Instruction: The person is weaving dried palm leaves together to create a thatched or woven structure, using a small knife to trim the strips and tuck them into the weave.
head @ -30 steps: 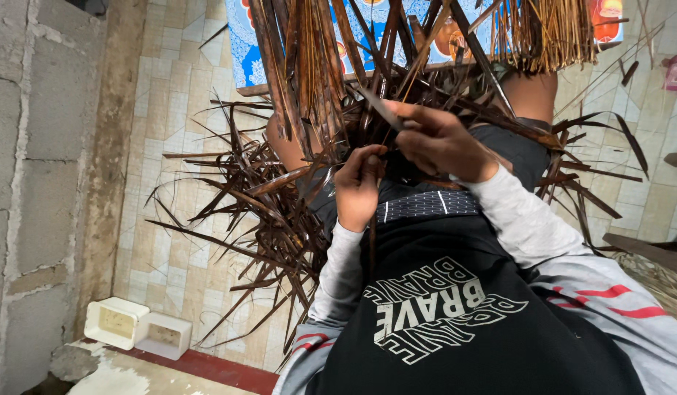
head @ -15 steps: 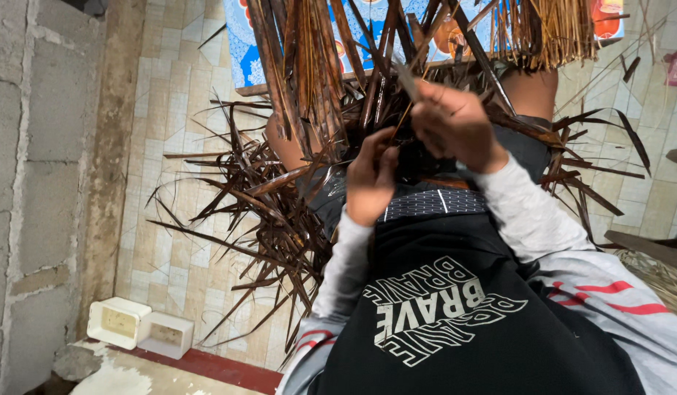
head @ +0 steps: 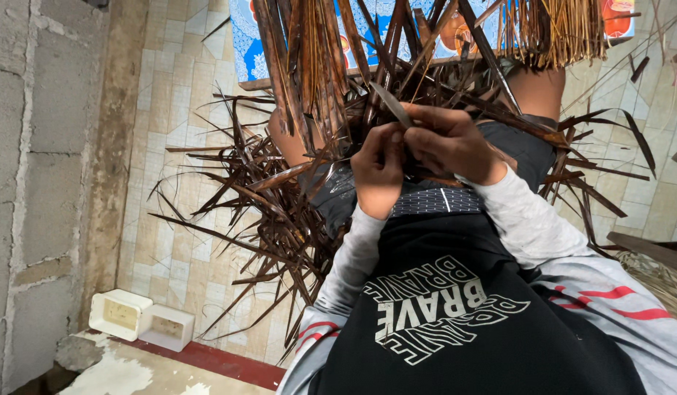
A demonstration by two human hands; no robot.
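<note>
The left hand (head: 378,172) is curled narrow, its fingers pinched on the near end of a thin, flat, grey-brown strip of dried palm leaf (head: 391,104). The right hand (head: 455,143) sits just beside it, knuckles touching or nearly touching the left, fingers folded in toward the same spot; it seems to grip the strip too, or something against it, but whether it pinches the strip itself or a hidden small tool I cannot tell.

From the two hands the strip runs up and away, leaning slightly to the left hand's side, so its long axis points from the fingertips toward the hanging bundle of dark brown dried leaf strips (head: 309,80) above. Its free end lies farther from the body than either hand; the left hand is the nearer one to the strip's shaft, the right closes in at its base.

Around and below the hands a loose heap of the same dark strips (head: 258,205) fans out over the person's lap and the pale tiled floor (head: 170,146). Beyond the right hand hangs a lighter, straw-coloured fringe of fibres (head: 558,33). Well away past the left forearm, two small white open boxes (head: 141,318) rest by the grey block wall (head: 31,146).
</note>
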